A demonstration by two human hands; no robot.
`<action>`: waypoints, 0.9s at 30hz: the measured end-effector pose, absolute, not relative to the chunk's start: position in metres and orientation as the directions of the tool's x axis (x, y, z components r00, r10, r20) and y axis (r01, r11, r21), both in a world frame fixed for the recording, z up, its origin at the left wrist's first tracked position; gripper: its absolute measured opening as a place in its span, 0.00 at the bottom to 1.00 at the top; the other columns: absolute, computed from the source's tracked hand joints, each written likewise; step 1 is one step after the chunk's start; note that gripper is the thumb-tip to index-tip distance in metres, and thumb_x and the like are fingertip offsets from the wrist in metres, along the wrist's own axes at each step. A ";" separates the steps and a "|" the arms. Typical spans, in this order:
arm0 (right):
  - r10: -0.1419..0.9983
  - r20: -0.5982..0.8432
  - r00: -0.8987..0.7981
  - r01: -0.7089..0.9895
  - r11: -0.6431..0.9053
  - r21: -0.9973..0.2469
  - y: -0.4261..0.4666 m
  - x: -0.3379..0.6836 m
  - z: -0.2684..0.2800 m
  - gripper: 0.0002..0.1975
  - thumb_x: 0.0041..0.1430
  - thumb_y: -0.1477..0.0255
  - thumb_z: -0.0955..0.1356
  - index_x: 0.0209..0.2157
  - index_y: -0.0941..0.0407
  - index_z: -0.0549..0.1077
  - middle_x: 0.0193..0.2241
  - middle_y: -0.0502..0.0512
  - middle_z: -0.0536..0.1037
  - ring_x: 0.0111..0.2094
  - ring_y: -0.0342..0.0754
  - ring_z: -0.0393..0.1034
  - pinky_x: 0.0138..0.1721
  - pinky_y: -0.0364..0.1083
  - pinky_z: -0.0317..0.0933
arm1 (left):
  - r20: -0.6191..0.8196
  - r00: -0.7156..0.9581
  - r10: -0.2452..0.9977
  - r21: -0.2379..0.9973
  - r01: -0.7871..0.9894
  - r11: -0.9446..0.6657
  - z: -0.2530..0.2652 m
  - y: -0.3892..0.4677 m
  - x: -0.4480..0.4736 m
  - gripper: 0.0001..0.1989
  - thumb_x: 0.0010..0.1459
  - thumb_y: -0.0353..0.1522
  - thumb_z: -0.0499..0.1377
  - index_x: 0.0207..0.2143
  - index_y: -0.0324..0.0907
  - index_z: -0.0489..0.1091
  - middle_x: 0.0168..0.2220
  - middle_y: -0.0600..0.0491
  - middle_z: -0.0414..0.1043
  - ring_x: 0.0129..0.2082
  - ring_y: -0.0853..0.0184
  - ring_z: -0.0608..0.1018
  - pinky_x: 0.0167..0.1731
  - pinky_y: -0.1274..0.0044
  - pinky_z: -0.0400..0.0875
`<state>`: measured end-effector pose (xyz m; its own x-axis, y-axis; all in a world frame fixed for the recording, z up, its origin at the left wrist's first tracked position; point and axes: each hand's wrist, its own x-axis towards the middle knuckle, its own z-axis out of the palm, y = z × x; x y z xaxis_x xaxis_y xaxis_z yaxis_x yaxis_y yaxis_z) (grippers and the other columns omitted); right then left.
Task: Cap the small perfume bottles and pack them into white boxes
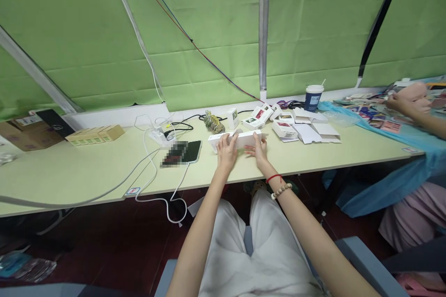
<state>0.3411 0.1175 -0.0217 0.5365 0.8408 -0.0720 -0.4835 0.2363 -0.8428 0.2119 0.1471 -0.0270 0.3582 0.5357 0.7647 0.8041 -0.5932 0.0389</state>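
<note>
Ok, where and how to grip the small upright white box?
Probably pinch the upright box by its upper sides, from above: it stands narrow, with a camouflage-patterned bundle close on its left and the long white box in front.

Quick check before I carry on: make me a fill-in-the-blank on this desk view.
1. The left hand and right hand are at a long box coloured ____.
2. Between the beaded bracelet and the right hand is a cord coloured ____.
3. Poking from the lid of the cup is a ____.

Missing words: white; red; straw.
</note>
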 end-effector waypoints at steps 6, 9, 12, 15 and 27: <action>0.868 -0.084 0.490 -0.595 0.263 -0.760 0.119 0.341 -0.024 0.24 0.50 0.59 0.68 0.44 0.56 0.58 0.35 0.54 0.73 0.24 0.47 0.74 0.22 0.45 0.72 | 0.767 0.355 0.535 0.058 0.791 -0.608 -0.024 0.143 0.211 0.30 0.50 0.26 0.57 0.57 0.45 0.58 0.54 0.42 0.60 0.56 0.55 0.61 0.52 0.66 0.57; 0.890 -0.118 0.441 -0.661 0.233 -0.713 0.120 0.342 -0.024 0.21 0.51 0.61 0.67 0.43 0.56 0.59 0.34 0.53 0.73 0.25 0.47 0.75 0.24 0.45 0.72 | 0.779 0.344 0.524 0.064 0.788 -0.612 -0.022 0.142 0.211 0.29 0.50 0.25 0.56 0.57 0.44 0.59 0.53 0.42 0.61 0.56 0.55 0.61 0.51 0.66 0.57; 0.901 -0.136 0.411 -0.683 0.206 -0.701 0.120 0.343 -0.023 0.19 0.51 0.63 0.66 0.42 0.56 0.60 0.34 0.54 0.73 0.25 0.47 0.74 0.24 0.45 0.72 | 0.783 0.338 0.522 0.076 0.782 -0.619 -0.023 0.143 0.211 0.28 0.50 0.25 0.56 0.55 0.43 0.61 0.53 0.41 0.61 0.56 0.55 0.62 0.52 0.65 0.57; 0.911 -0.124 0.392 -0.683 0.198 -0.703 0.119 0.344 -0.023 0.17 0.52 0.65 0.65 0.43 0.56 0.61 0.35 0.54 0.73 0.25 0.47 0.74 0.24 0.45 0.72 | 0.782 0.328 0.530 0.085 0.787 -0.611 -0.026 0.146 0.212 0.26 0.50 0.24 0.55 0.53 0.42 0.62 0.53 0.41 0.62 0.57 0.55 0.62 0.53 0.65 0.56; 0.922 -0.102 0.375 -0.671 0.194 -0.716 0.118 0.343 -0.024 0.23 0.50 0.62 0.68 0.45 0.56 0.59 0.36 0.56 0.73 0.27 0.48 0.75 0.22 0.45 0.72 | 0.798 0.320 0.511 0.091 0.774 -0.627 -0.028 0.148 0.213 0.27 0.51 0.23 0.53 0.55 0.42 0.60 0.53 0.42 0.62 0.57 0.56 0.61 0.52 0.65 0.56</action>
